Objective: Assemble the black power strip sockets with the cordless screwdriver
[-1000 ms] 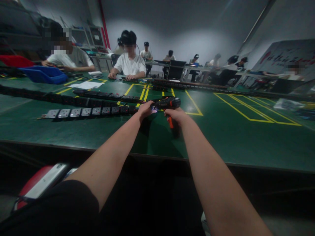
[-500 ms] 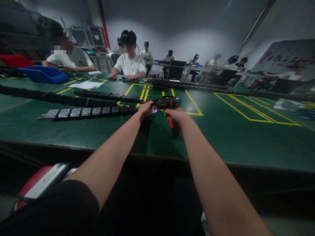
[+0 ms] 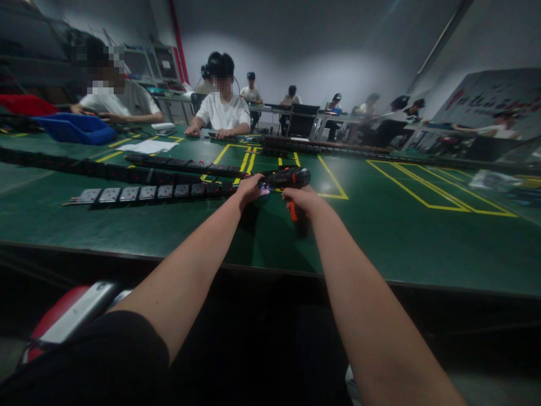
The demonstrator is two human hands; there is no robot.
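Observation:
My right hand point(image 3: 301, 198) is closed around the orange handle of a black-and-orange cordless drill point(image 3: 289, 177), whose nose points left. Just ahead of that nose, my left hand point(image 3: 252, 189) grips the right end of a long socket strip point(image 3: 156, 192). A small light shines by the left thumb. The strip lies on the green table and carries a row of grey square sockets at its left part and black ones nearer my hand. My left fingers hide its end and the drill's tip.
Behind the strip lie more dark strips point(image 3: 186, 164), a paper sheet point(image 3: 149, 146) and a blue bin point(image 3: 76, 128). Yellow tape point(image 3: 418, 186) marks the green table point(image 3: 422, 242). A plastic bag point(image 3: 494, 179) lies far right. Co-workers point(image 3: 224, 110) sit across the table and farther back.

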